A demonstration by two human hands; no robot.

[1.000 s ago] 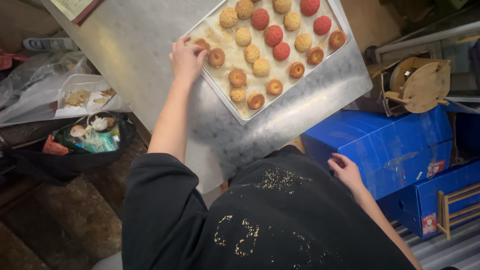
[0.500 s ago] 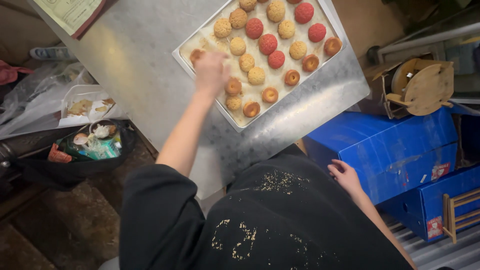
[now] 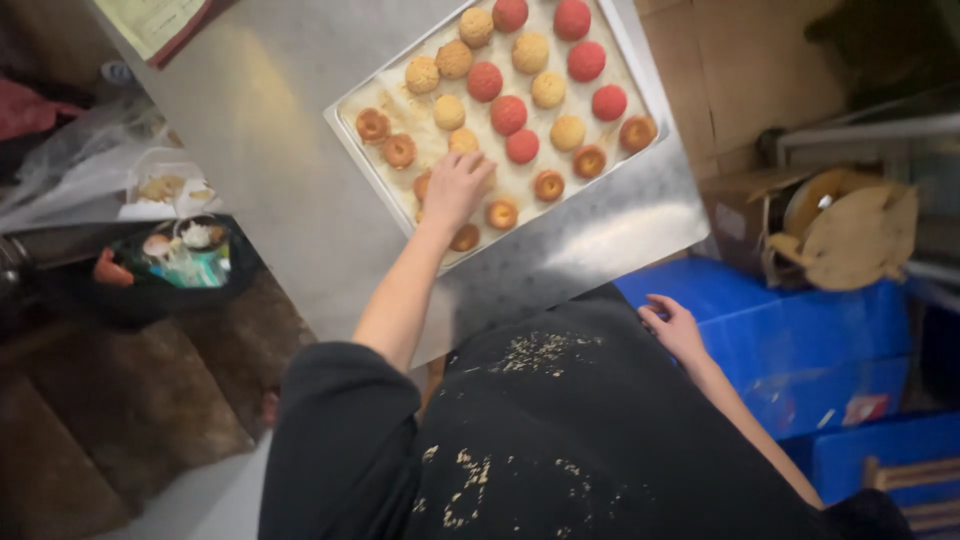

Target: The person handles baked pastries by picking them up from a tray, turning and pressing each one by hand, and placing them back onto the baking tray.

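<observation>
A metal baking tray lined with paper lies on a steel table. It holds several round pastries: red ones, tan ones and brown ring-shaped ones. My left hand reaches over the tray's near edge, its fingers curled down on the pastries there. Whether it grips one is hidden. My right hand rests low at the edge of my dark apron, fingers loosely apart and holding nothing, next to a blue crate.
A black bin with plastic tubs and rubbish sits to the left of the table. A cardboard box with a large tape roll stands on the blue crates at the right. A paper sheet lies at the table's far corner.
My left hand has slid from the tray's left corner to the right along its near edge. The view has shifted, so the tray sits more central. My right hand has stayed put.
</observation>
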